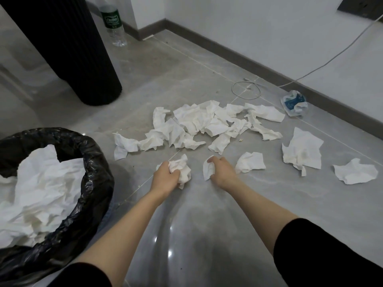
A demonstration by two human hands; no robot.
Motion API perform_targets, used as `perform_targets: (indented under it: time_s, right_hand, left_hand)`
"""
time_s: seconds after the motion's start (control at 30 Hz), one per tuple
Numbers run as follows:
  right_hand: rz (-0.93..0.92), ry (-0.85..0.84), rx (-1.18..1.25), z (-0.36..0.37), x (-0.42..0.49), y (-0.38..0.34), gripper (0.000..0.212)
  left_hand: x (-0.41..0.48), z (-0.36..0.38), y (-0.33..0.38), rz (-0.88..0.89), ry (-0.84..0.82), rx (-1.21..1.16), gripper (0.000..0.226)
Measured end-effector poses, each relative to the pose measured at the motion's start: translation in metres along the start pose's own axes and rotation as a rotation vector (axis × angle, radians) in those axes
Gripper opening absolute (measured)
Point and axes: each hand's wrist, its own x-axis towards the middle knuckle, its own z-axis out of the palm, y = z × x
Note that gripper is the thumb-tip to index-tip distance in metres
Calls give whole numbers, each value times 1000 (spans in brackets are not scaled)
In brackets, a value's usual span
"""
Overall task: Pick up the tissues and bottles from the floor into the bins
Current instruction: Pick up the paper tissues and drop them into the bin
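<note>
Tissues in bin (41, 189): a white heap already fills the black-lined bin (99, 162) at far left. It sits just beside the left forearm, probably parked close so each handful is a short swing away.
Column: black ribbed column (68, 48), upright behind the bin; not part of the job.
Upright bottle (114, 23): clear, green label, standing on the floor (207, 214) just right of the column. Well apart from both hands.
Left hand (165, 178): arm stretched forward and down, palm down, forearm bare. Fingers clenched round a crumpled wad (182, 168) that bulges out past the knuckles; balling it up likely lets more go per trip.
Right hand (222, 170): same low reach, close beside the left. Fingers curled over a single tissue (208, 169), grasping it near its top edge (whether it has left the floor, cannot tell).
Main heap (203, 123): many crumpled sheets overlapping on the floor, just beyond both hands.
Loose tissues: three lie apart to the right, the nearest (250, 162) just beside the right hand, a larger sheet (302, 150) and an outer one (355, 171) further off.
Crushed plastic (294, 103): clear with a blue label, near the skirting; likely a flattened bottle, not certain.
Cable (246, 90): thin loop on the floor behind the heap.
Stage: roughly midway, judging by the full bin against what remains; neither bottle is collected.
</note>
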Motion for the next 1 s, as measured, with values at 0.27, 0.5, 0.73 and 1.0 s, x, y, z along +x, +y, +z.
perform_targets:
  time_s: [0.27,0.5,0.73,1.0]
  right_hand:
    - [129,231,535,-10,-1,-14,14]
    - [74,46,1342,-65,-28,-69,19]
    - [-60,-114,1522,-108,-85,-154,24]
    - [-145,-305,1534,-106,-143,-237,16]
  left_hand:
    - [-4,-5,15,63,-49,-50,35]
    - [-28,-38,40,249,51,39,34]
    - [-63,-107,75,338,277,49,28]
    - [-95,-203,67,130,496,118,36]
